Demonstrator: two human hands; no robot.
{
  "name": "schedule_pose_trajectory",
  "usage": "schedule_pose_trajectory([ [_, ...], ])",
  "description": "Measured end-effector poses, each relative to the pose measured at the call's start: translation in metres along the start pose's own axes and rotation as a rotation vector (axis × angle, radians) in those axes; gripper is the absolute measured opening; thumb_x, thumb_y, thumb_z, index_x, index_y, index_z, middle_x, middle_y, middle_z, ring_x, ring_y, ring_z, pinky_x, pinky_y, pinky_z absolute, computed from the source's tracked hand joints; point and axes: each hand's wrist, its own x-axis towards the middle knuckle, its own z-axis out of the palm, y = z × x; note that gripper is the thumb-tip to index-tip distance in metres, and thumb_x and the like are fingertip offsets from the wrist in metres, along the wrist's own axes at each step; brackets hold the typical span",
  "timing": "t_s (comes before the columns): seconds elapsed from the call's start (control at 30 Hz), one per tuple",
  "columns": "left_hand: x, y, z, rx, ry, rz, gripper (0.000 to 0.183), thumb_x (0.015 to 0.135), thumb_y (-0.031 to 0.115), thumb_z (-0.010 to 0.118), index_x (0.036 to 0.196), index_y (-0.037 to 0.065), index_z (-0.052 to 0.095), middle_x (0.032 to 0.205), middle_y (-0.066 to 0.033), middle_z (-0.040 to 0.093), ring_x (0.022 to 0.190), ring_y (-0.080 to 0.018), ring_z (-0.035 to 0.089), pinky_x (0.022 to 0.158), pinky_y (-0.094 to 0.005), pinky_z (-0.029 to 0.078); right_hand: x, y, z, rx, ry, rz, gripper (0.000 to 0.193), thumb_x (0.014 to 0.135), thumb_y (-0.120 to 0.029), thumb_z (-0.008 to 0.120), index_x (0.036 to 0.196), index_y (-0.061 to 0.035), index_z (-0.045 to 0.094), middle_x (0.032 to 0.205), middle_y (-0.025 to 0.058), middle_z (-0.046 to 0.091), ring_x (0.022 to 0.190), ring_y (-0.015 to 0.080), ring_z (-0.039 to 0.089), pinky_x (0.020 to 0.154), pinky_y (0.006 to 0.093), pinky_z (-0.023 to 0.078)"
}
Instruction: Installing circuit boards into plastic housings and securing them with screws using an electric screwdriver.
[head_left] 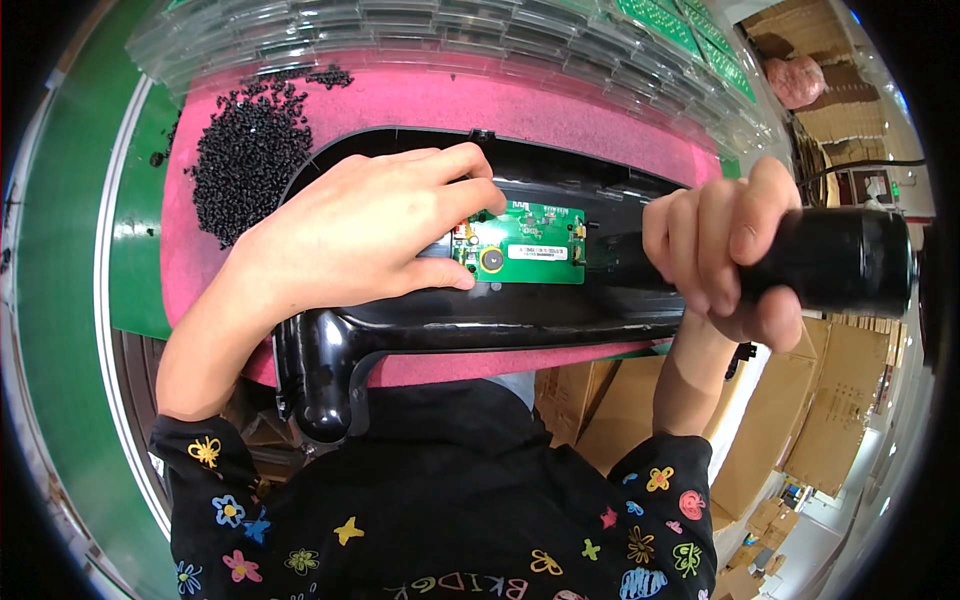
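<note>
Head view: the green circuit board (540, 236) is seated inside the black plastic shell (520, 336), touched along its left end by the spread fingers of the left hand (365, 222). A black cylindrical tool, probably a power screwdriver (850, 262), is grasped in the right hand (715, 240) and aimed leftward; tip contact cannot be told. Fastening the board appears to be in hand; steady pressure and tip alignment seem called for next. Beyond, black screw-like pieces (250, 165) are heaped far left on the pink surface (650, 122), and clear trays (400, 45) are stacked far.
</note>
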Motion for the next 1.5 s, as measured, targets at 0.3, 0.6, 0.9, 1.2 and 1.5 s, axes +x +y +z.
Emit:
schedule_pose_trajectory([
  [0.3, 0.0, 0.004, -0.002, 0.029, 0.02, 0.013, 0.052, 0.074, 0.028, 0.08, 0.115, 0.005, 0.059, 0.112, -0.0063, 0.059, 0.096, -0.0284, 0.064, 0.077, -0.0386, 0.054, 0.002, -0.002, 0.012, -0.074, 0.078, 0.028, 0.039, 0.082, -0.036, 0.077, 0.097, -0.0123, 0.049, 0.064, -0.0076, 0.052, 0.046, 0.005, 0.047, 0.053, 0.0241, 0.037],
  [0.6, 0.002, -0.004, -0.021, 0.217, 0.451, 0.063, 0.023, 0.084, 0.01, 0.07, 0.104, 0.001, 0.064, 0.097, -0.0125, 0.062, 0.09, -0.0306, 0.061, 0.082, -0.0403, 0.049, -0.005, -0.008, 0.012, -0.053, 0.284, 0.091, 0.044, 0.083, -0.045, 0.075, 0.097, -0.0107, 0.051, 0.064, -0.0056, 0.048, 0.053, 0.0076, 0.043, 0.062, 0.026, 0.035],
  [0.9, -0.002, -0.003, -0.02, 0.36, 0.209, -0.104, 0.027, 0.088, 0.023, 0.067, 0.097, -0.001, 0.059, 0.096, -0.0191, 0.06, 0.094, -0.0396, 0.061, 0.078, -0.0467, 0.05, -0.016, -0.044, -0.047, 0.252, 0.987, 0.154, 0.031, 0.091, -0.01, 0.063, 0.115, 0.0019, 0.046, 0.112, 0.0166, 0.052, 0.11, 0.0299, 0.054, 0.099, 0.0601, 0.051],
  [1.2, 0.001, 0.036, -0.025, 0.395, 0.159, -0.052, 0.023, 0.084, 0.016, 0.071, 0.075, -0.002, 0.059, 0.074, -0.0165, 0.049, 0.069, -0.0375, 0.055, 0.059, -0.0449, 0.04, -0.084, -0.109, -0.02, -0.433, 1.007, -0.066, 0.035, 0.091, -0.009, 0.061, 0.123, 0.0035, 0.053, 0.122, 0.0119, 0.053, 0.094, 0.0198, 0.065, 0.067, 0.0348, 0.059],
  [1.5, -0.15, 0.08, -0.033, 0.546, 0.893, -0.063, 0.046, 0.089, 0.006, 0.073, 0.132, -0.003, 0.059, 0.118, -0.0138, 0.06, 0.1, -0.0267, 0.065, 0.082, -0.0343, 0.053, -0.257, -0.208, -0.114, -1.293, 1.449, 0.012, 0.032, 0.093, -0.011, 0.058, 0.124, -0.0018, 0.055, 0.104, 0.0056, 0.061, 0.089, 0.0132, 0.064, 0.067, 0.0289, 0.054],
])
